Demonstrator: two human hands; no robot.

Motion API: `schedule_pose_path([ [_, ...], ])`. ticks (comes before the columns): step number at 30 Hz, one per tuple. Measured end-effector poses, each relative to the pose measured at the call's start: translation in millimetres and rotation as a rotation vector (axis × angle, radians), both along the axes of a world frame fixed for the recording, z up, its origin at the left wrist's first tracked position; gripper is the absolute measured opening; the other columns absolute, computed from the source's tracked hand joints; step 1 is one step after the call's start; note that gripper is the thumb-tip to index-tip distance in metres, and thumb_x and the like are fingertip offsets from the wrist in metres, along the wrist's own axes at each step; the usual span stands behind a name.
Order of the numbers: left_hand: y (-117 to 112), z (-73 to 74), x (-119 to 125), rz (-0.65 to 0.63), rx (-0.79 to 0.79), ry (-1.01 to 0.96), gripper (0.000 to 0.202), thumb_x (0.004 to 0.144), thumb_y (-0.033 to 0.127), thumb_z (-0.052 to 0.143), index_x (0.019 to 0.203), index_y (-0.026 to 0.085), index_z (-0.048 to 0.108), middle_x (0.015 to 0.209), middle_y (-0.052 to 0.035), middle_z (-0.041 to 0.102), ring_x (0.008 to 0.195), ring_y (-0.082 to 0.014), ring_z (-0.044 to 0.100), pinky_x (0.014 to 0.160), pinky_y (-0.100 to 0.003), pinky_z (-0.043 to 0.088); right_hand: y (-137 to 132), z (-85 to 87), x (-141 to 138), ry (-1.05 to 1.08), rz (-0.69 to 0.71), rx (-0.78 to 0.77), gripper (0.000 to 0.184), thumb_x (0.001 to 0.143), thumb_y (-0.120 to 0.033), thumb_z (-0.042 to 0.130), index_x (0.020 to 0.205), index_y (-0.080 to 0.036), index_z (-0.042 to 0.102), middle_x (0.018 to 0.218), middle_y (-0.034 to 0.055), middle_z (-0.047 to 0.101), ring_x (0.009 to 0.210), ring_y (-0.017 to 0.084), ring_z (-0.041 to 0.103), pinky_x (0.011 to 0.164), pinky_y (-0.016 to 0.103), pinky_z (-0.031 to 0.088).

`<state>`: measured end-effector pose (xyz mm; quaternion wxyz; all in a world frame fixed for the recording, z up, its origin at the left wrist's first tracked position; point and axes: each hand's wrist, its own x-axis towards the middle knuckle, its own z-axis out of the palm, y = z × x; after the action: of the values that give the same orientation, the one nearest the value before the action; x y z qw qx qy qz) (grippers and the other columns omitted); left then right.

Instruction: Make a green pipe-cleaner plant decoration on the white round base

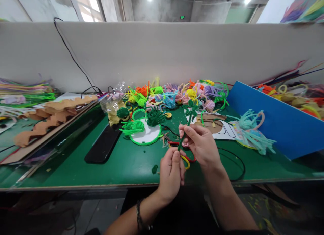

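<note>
Between my two hands runs a dark green pipe cleaner stem [189,120] with looped, leaf-like shapes at its top, leaning slightly right. My left hand [172,171] pinches its lower end. Higher up, the fingers of my right hand [202,144] are closed around the same stem. Behind the hands lie scissors [187,162] with red and yellow handles, partly hidden by my fingers. Left of them rests a white round piece [146,133] edged in bright green, bearing bright green and dark green pipe cleaner tufts.
Colourful pipe cleaner bundles [169,96] line the back of the green table [68,171]. A black phone [103,144] lies left, beside brown wavy cardboard [50,116]. On the right, a blue board [273,116] stands behind a turquoise pipe cleaner piece [253,130]. A black cable [243,164] curls nearby.
</note>
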<state>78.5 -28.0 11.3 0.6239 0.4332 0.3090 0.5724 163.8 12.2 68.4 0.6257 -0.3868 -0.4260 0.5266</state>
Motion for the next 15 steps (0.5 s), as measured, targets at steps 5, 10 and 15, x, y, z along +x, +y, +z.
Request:
schedule_pose_path([
  [5,-2.6,-1.3,3.1,-0.002,-0.038,-0.013,0.040,0.076,0.056,0.043,0.071,0.017,0.044,0.032,0.0120,0.030,0.025,-0.0020,0.021,0.027,-0.011,0.020,0.4,6.4,-1.0,0.051,0.018,-0.048,0.022,0.050,-0.036,0.074,0.058,-0.016,0.067,0.050,-0.0033,0.058,0.036,0.001,0.043,0.035,0.013,0.037],
  [10,-2.8,-2.8,2.5,0.012,-0.024,0.024,0.039,0.077,0.056,0.040,0.071,0.017,0.043,0.033,0.0115,0.032,0.026,-0.0020,0.022,0.028,-0.012,0.020,1.1,6.4,-3.3,0.084,0.014,-0.027,0.020,0.053,-0.035,0.073,0.058,-0.016,0.065,0.052,-0.0040,0.058,0.035,0.001,0.044,0.034,0.013,0.038],
  [15,-5.0,-6.6,1.4,0.012,0.025,0.108,0.040,0.079,0.056,0.036,0.073,0.017,0.043,0.034,0.0106,0.034,0.027,-0.0032,0.023,0.029,-0.014,0.019,2.0,6.9,-3.3,0.076,-0.028,-0.002,0.019,0.055,-0.034,0.071,0.059,-0.016,0.064,0.053,-0.0042,0.057,0.035,0.001,0.044,0.032,0.012,0.037],
])
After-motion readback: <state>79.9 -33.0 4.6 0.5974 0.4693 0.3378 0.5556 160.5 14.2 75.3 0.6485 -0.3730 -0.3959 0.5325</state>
